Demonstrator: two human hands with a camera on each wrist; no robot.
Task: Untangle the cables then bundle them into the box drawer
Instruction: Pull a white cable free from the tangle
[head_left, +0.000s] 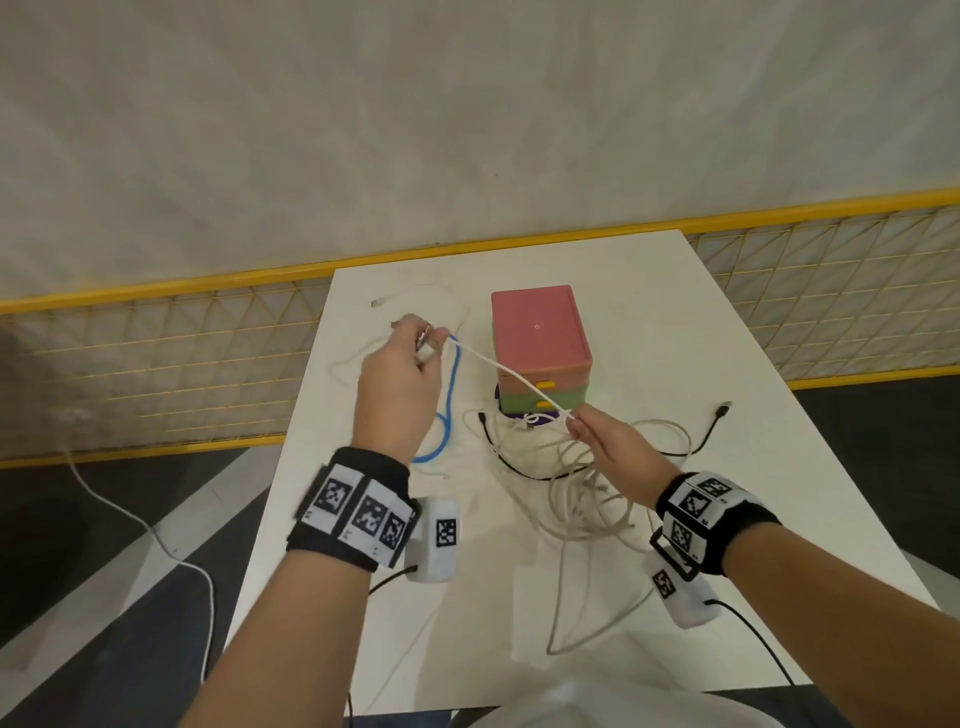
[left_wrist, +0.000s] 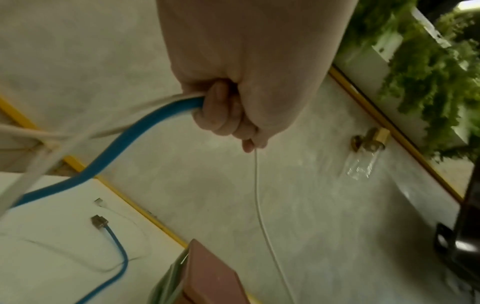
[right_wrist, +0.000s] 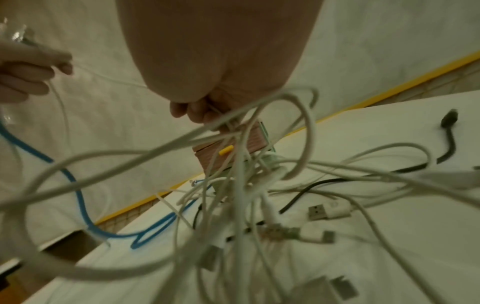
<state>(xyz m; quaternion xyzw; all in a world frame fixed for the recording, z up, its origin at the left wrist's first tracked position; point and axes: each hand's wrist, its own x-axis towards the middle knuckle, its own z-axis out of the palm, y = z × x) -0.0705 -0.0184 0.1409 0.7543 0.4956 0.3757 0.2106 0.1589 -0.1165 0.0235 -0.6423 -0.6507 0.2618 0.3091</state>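
Observation:
A thin white cable (head_left: 509, 371) is stretched taut in the air between my two hands, in front of the box. My left hand (head_left: 428, 345) is raised left of the box and grips one end of it together with the blue cable (head_left: 452, 395); its fingers (left_wrist: 228, 115) are curled round both. My right hand (head_left: 574, 421) pinches the white cable just in front of the box's drawers. Below it hangs and lies a tangle of white and grey cables (head_left: 582, 483) (right_wrist: 241, 185). The box (head_left: 540, 343) has a pink top and a green lower drawer, both closed.
A black cable (head_left: 711, 421) trails right of the tangle on the white table (head_left: 675, 322). A loose white cable with a plug (head_left: 376, 302) lies at the far left. A yellow wire-mesh fence (head_left: 156, 364) runs behind the table. Another white cable lies on the floor (head_left: 156, 535).

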